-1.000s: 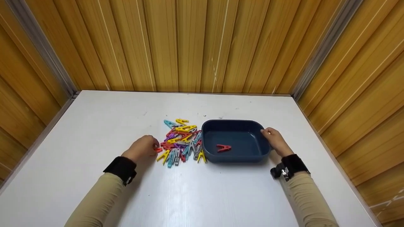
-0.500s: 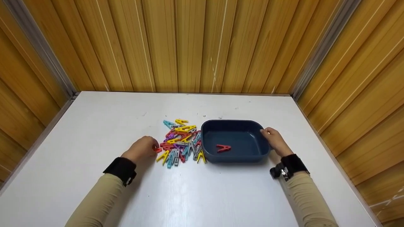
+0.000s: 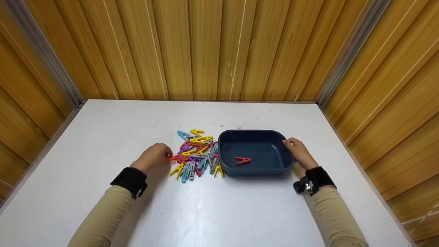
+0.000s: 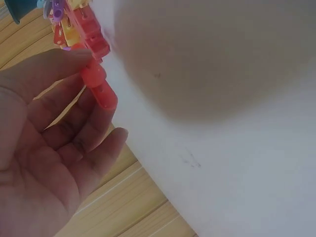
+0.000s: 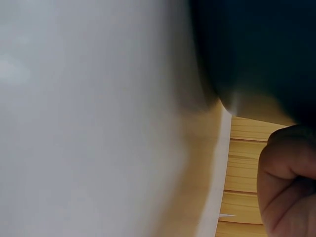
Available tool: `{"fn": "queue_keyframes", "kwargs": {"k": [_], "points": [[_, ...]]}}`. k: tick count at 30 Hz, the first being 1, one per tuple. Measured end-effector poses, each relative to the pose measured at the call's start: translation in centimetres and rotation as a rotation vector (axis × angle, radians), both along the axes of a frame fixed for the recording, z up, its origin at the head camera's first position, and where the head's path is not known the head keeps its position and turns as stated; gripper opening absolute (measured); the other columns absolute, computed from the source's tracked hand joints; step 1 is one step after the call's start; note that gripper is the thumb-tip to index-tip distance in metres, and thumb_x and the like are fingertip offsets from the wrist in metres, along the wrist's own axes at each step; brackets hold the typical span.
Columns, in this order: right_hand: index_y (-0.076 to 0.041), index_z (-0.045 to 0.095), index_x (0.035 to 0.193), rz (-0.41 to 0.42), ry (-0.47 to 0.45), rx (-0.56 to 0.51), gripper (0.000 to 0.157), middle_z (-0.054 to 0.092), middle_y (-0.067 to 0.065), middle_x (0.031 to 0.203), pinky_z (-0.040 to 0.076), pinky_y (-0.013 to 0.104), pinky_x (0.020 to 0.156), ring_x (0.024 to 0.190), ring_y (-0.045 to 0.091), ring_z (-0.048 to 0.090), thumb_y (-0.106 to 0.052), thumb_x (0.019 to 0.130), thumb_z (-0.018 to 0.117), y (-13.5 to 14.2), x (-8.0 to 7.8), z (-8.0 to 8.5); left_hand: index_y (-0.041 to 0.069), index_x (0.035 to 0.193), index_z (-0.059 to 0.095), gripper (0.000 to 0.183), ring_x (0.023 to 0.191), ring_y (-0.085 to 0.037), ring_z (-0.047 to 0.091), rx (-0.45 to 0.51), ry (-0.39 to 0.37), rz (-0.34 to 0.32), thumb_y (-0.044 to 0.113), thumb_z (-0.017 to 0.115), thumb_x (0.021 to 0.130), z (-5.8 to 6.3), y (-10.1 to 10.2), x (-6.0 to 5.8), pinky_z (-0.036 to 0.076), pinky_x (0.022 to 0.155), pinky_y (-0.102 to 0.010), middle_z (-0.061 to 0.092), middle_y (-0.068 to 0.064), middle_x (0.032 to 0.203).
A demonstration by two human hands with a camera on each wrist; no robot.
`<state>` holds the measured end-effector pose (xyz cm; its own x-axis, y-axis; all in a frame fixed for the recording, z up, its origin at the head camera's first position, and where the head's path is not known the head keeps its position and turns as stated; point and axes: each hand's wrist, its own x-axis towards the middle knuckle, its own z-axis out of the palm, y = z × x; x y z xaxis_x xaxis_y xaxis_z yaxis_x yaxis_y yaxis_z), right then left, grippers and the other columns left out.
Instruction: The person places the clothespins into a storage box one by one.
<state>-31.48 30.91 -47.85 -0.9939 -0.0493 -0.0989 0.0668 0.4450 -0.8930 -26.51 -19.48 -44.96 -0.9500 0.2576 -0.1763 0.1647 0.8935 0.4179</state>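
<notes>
Fingers of the left hand [image 3: 153, 157] pinch a red plastic clothespin [image 4: 104, 96]; the right hand [image 3: 299, 154] grips a round-cornered blue tub [image 3: 255, 172] by its rim. Wood-grain panels [image 3: 205, 51] edge the smooth white desk [image 3: 212, 212], which stretches left and frontward. Just beside the tub lies a jumbled pile [image 3: 197, 157] of V-shaped clothespins, the pinched one at its left edge. A second red clothespin [image 3: 247, 160] lies inside the tub.

head view's up high, looking forward and down over most of the bench [image 3: 212, 212]; left wrist one's tilted, really close on the left hand [image 4: 54, 148], right wrist one's sideways, crazy close to the tub [image 5: 261, 49] and right hand [image 5: 289, 180]. head shares pegs [image 3: 199, 147] with left, tub with right
</notes>
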Motion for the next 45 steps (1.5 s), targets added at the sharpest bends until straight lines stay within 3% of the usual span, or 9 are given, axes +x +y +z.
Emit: {"fn": "queue_keyframes", "kwargs": {"k": [7, 15, 18, 28, 39, 43, 45], "points": [[-0.013, 0.049, 0.085, -0.006, -0.026, 0.018, 0.025, 0.040, -0.010, 0.065, 0.037, 0.017, 0.047, 0.053, 0.002, 0.041, -0.026, 0.107, 0.048, -0.1, -0.1, 0.0, -0.006, 0.109, 0.075, 0.023, 0.095, -0.033, 0.067, -0.006, 0.122, -0.047, 0.004, 0.074, 0.089, 1.3, 0.6, -0.5, 0.056, 0.094, -0.049, 0.072, -0.020, 0.101], [-0.014, 0.049, 0.084, 0.002, -0.010, 0.022, 0.026, 0.039, -0.010, 0.065, 0.036, 0.018, 0.047, 0.053, 0.001, 0.039, -0.026, 0.107, 0.049, 0.0, -0.3, -0.1, -0.004, 0.111, 0.075, 0.021, 0.098, -0.033, 0.069, 0.028, 0.286, -0.132, 0.006, 0.072, 0.093, 3.0, 2.1, -1.0, 0.058, 0.093, -0.048, 0.072, -0.020, 0.104], [-0.014, 0.049, 0.084, 0.007, -0.009, 0.009, 0.026, 0.038, -0.010, 0.064, 0.034, 0.018, 0.046, 0.051, 0.001, 0.038, -0.026, 0.107, 0.050, -0.1, -0.2, -0.1, -0.003, 0.112, 0.075, 0.022, 0.101, -0.034, 0.069, 0.037, 0.307, -0.146, 0.007, 0.072, 0.093, 3.5, 2.7, -1.2, 0.058, 0.095, -0.048, 0.072, -0.019, 0.107], [-0.015, 0.048, 0.083, 0.003, 0.000, 0.008, 0.026, 0.038, -0.011, 0.063, 0.034, 0.017, 0.045, 0.051, 0.001, 0.037, -0.025, 0.106, 0.051, -0.2, -0.1, -0.1, 0.000, 0.120, 0.074, 0.027, 0.107, -0.034, 0.068, 0.076, 0.273, -0.130, 0.010, 0.071, 0.095, 4.1, 5.4, -1.6, 0.056, 0.102, -0.046, 0.071, -0.019, 0.115], [-0.015, 0.049, 0.083, 0.000, -0.003, 0.012, 0.026, 0.038, -0.011, 0.063, 0.034, 0.017, 0.045, 0.051, 0.001, 0.037, -0.025, 0.107, 0.051, -0.1, 0.1, -0.1, 0.001, 0.119, 0.074, 0.027, 0.107, -0.032, 0.069, 0.122, 0.337, -0.228, 0.012, 0.072, 0.095, 4.4, 9.7, -2.2, 0.058, 0.099, -0.043, 0.072, -0.017, 0.114], [-0.010, 0.049, 0.084, 0.009, -0.020, 0.008, 0.026, 0.038, -0.009, 0.063, 0.035, 0.017, 0.046, 0.050, 0.001, 0.038, -0.021, 0.107, 0.049, -0.9, 1.4, 1.9, 0.000, 0.116, 0.074, 0.025, 0.104, -0.032, 0.069, 0.146, 0.382, -0.283, 0.010, 0.073, 0.093, 3.9, 11.2, -2.2, 0.059, 0.095, -0.043, 0.072, -0.018, 0.110], [-0.008, 0.049, 0.085, 0.018, -0.031, 0.007, 0.026, 0.038, -0.009, 0.064, 0.036, 0.017, 0.047, 0.050, 0.000, 0.038, -0.019, 0.108, 0.047, -0.8, 1.5, 2.2, 0.000, 0.114, 0.075, 0.023, 0.103, -0.032, 0.070, 0.157, 0.398, -0.307, 0.010, 0.072, 0.094, 3.6, 11.9, -2.1, 0.059, 0.094, -0.043, 0.073, -0.017, 0.110]]}}
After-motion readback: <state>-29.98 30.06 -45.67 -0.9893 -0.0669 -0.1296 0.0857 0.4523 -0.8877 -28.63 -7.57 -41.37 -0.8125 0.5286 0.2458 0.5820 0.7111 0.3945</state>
